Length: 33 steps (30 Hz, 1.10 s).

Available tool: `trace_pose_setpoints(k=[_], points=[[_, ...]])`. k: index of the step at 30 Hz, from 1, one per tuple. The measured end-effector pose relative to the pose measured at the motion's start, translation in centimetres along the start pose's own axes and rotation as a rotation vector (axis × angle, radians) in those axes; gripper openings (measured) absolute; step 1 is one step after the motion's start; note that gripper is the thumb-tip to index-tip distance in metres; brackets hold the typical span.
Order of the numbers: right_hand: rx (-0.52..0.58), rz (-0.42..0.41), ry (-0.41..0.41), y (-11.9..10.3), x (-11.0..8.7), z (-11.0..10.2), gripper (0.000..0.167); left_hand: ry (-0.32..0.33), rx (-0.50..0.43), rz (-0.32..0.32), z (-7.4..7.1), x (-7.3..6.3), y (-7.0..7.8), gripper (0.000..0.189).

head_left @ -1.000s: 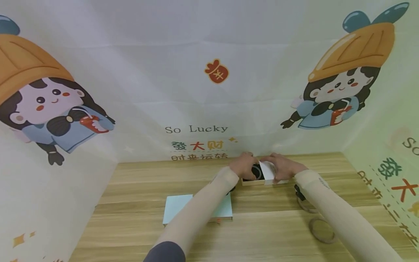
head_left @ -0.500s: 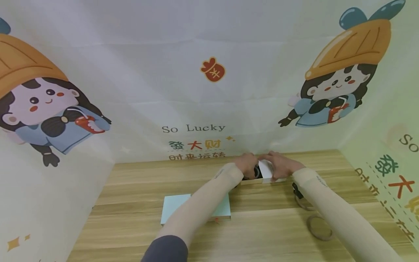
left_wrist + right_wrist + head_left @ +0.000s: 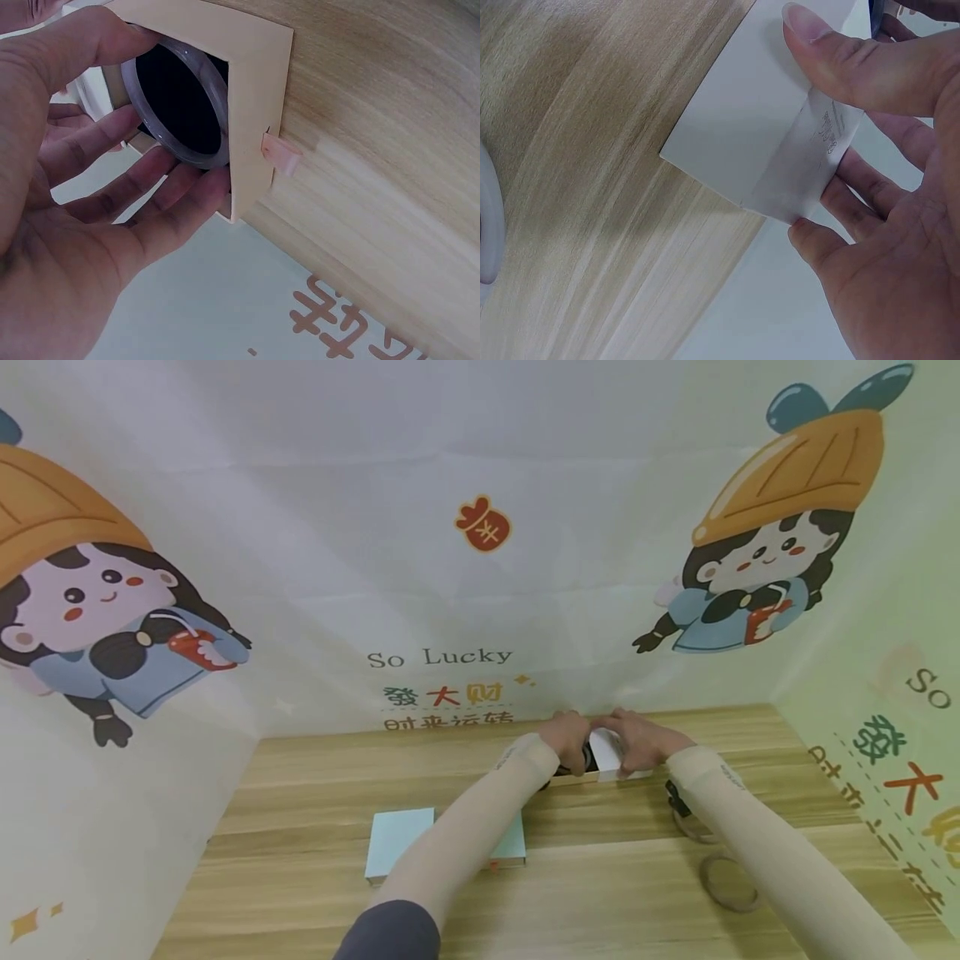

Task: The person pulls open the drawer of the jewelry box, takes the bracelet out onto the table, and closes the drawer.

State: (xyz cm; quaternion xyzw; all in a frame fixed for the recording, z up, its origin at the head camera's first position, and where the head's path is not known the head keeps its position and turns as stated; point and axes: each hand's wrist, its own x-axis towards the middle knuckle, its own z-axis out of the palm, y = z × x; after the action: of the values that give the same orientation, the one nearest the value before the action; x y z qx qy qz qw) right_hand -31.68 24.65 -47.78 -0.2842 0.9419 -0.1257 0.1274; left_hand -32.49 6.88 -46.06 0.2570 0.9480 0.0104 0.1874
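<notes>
A cream box tray with a black inside and a pink ribbon tab lies at the back of the table. A pale, glossy bangle sits at its opening. My left hand holds the bangle, thumb at its upper edge and curled fingers along its lower edge. My right hand grips the white box sleeve, thumb on the top face and fingers at the far side. Small print shows on the sleeve's side. The tray sticks out of the sleeve's left end in the head view.
A light blue flat box with a red tab shows either side of my left forearm. Two more bangles lie beside my right forearm, the nearer bangle fully visible. A printed cloth wall rises right behind the table.
My left hand has moved slightly right over the tray, covering more of the bangle in the head view. My right hand keeps its grip on the sleeve. The head view has shifted a little.
</notes>
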Motion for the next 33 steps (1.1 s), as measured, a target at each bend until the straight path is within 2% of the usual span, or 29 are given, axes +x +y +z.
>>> trace_pose_setpoints(k=[5, 13, 17, 20, 26, 33], points=[[0.003, 0.003, 0.009, 0.0, 0.1, 0.0, 0.091, -0.005, -0.006, 0.016, 0.0, 0.3, -0.3, 0.021], [0.009, -0.008, 0.02, 0.0, 0.2, 0.2, 0.092, -0.024, -0.019, -0.001, -0.2, 0.4, -0.3, 0.023], [0.013, -0.011, 0.018, 0.0, 0.0, 0.1, 0.093, -0.033, -0.018, 0.015, -0.4, 0.3, -0.5, 0.037], [0.011, -0.009, 0.014, 0.0, -0.1, 0.0, 0.094, -0.023, -0.011, 0.032, -0.6, 0.0, -0.6, 0.049], [0.0, -0.021, 0.014, -0.1, -0.2, -0.2, 0.095, 0.002, -0.018, 0.077, -0.6, -0.8, -1.1, 0.051], [0.029, 0.011, -0.006, -0.2, -0.2, -0.2, 0.097, 0.053, -0.036, 0.088, -1.0, -2.0, -1.7, 0.049]])
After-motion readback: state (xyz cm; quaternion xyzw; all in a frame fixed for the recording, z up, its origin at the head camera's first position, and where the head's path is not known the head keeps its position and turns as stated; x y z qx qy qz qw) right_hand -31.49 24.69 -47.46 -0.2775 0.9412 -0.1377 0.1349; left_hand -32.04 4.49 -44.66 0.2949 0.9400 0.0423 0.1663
